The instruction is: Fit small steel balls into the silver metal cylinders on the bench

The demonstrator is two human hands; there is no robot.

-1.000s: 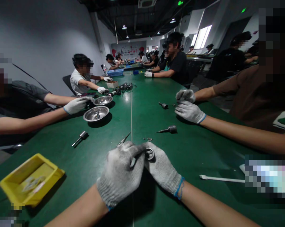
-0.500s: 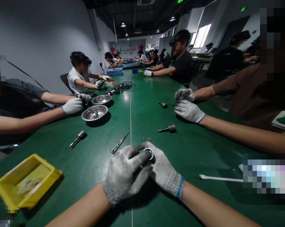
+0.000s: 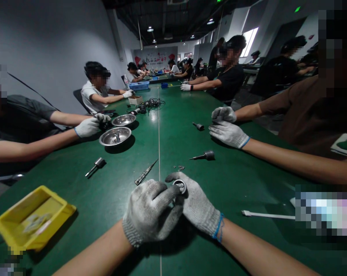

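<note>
Both hands wear grey-white knit gloves and meet low in the centre. A small round metal part (image 3: 179, 186) with a bright rim and something small inside its opening is held between them. My right hand (image 3: 200, 205) wraps round its right side, fingers curled behind it. The fingers of my left hand (image 3: 150, 211) close on its left edge; their tips are partly hidden. Just beyond my left hand lies a slim screwdriver-like tool (image 3: 146, 172). Several tiny metal rings (image 3: 180, 168) rest on the table beyond my right hand.
On the green table (image 3: 127, 237) stand a yellow bin (image 3: 60, 216) at left and two steel bowls (image 3: 116, 143) farther back. Pointed tools with thick cylindrical heads (image 3: 209, 155) lie about. A white cable (image 3: 271, 216) is at right. Co-workers' gloved hands (image 3: 229, 134) work on both sides.
My left fingertip has drawn back from the opening of the round part to its edge, so more of the inside shows. Both hands otherwise stay in nearly the same place.
</note>
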